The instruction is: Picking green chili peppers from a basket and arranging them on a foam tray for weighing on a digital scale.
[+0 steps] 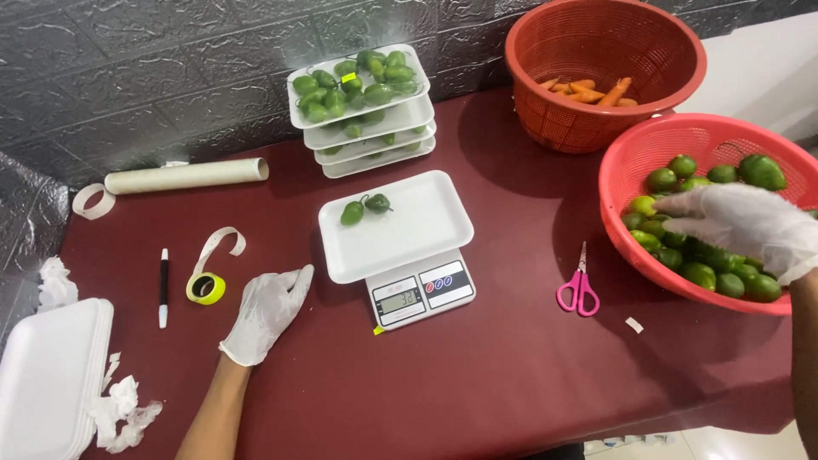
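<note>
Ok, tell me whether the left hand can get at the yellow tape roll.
Probably yes: the left hand rests flat on the table right beside the yellow tape roll, with nothing between them.

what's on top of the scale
A white foam tray sits on the scale, holding two green peppers. The tray covers the platform; only the display panel shows.

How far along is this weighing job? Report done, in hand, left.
Done: four filled trays of green peppers stacked by the wall. In hand: tray on the scale holds two peppers; right hand reaches into the basket of green fruit; left hand rests on the table. Left: empty trays and the basket's contents.
</note>
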